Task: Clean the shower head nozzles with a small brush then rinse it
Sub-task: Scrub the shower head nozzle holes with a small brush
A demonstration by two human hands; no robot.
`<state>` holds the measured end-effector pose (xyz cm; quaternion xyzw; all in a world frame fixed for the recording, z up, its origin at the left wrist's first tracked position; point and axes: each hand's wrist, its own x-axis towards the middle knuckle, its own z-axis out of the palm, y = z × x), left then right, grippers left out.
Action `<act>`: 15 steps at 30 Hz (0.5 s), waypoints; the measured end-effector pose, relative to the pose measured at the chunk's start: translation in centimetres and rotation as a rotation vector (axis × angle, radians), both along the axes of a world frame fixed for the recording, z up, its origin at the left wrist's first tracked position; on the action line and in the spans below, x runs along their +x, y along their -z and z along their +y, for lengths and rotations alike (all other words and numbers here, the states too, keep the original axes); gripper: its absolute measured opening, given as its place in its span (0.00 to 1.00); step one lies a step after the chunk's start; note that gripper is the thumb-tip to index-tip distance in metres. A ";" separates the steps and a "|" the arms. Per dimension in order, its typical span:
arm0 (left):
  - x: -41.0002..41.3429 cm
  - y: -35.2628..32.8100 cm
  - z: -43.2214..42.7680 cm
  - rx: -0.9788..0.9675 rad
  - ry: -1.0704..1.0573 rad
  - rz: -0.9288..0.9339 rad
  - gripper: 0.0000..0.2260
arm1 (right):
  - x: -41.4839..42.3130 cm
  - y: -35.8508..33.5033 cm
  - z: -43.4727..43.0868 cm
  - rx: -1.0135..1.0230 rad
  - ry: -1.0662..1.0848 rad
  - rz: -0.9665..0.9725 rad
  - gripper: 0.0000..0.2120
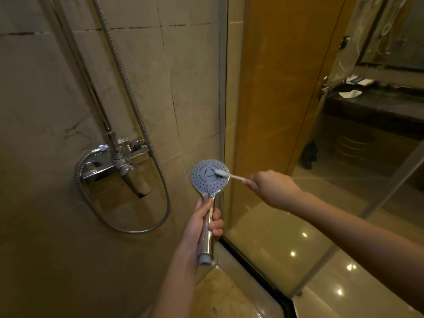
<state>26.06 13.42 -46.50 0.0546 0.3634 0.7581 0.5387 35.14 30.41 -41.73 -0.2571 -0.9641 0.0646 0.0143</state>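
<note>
My left hand grips the chrome handle of a detached shower head, holding it upright with its round grey nozzle face turned toward me. My right hand pinches the handle of a small white brush. The brush bristles lie on the nozzle face, just right of its centre. The threaded end of the shower head handle sticks out below my left hand with no hose attached.
A chrome mixer tap with a spout is fixed to the tiled wall on the left. A metal hose loops down from it and up the wall. A glass shower partition stands on the right, with a dark counter beyond.
</note>
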 end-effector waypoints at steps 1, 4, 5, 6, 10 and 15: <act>0.1 -0.1 0.1 -0.002 0.010 0.005 0.13 | -0.1 0.0 0.3 -0.023 0.035 0.024 0.22; 0.2 -0.5 0.1 0.022 0.027 0.046 0.15 | -0.5 0.5 -0.2 -0.075 0.014 0.021 0.23; 0.2 -0.5 0.1 0.021 0.026 0.063 0.15 | -0.6 0.4 -0.5 -0.071 0.005 0.012 0.23; 0.1 -0.4 0.2 0.008 0.027 0.080 0.15 | -0.7 0.3 -0.3 -0.070 0.014 0.026 0.23; 0.6 -0.1 0.2 -0.044 0.028 0.174 0.18 | -0.7 0.4 0.5 -0.108 0.080 0.049 0.22; 1.0 -0.1 0.5 -0.082 0.029 0.272 0.19 | -0.7 1.1 0.6 -0.174 0.102 0.051 0.22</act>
